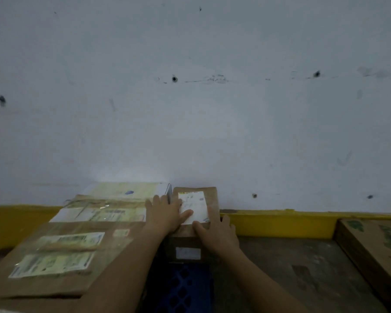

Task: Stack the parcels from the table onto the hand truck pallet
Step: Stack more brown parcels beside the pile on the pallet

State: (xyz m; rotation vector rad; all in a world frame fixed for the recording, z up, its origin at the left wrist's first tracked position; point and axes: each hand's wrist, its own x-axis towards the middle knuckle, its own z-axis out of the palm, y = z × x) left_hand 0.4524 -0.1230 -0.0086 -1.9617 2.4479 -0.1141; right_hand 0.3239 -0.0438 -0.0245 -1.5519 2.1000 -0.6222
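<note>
While both hands lie on it, the small brown parcel (209, 199) stands upright at the far end of the blue pallet (183, 290), close against the pale wall (190, 98). A white label (193, 205) covers much of its top, and a smaller pale sticker (187, 253) sits on its near face.

The left hand (165, 214) lies flat over the parcel's left top edge. Its fingers are spread and straight, and its thumb rests on the white label. The right hand (217, 233) covers the near right corner. Its thumb lies on the top just below the label and its fingers reach along the right side, looking straight rather than curled. Neither hand is closed around the parcel; both press on it with spread fingers.

Touching the small parcel's left side, a large flat parcel (54, 256) with several pale labels lies over the pallet's left part, and the left forearm crosses above its right edge. More labelled parcels (104, 208) lie beyond it toward the wall, at roughly the same height as the small one's top.

Along the foot of the wall runs a yellow band (280, 222). To the right of the pallet is dark, worn floor (291, 267), and at the picture's right edge lies a printed carton (375, 245) with green and red marks.
</note>
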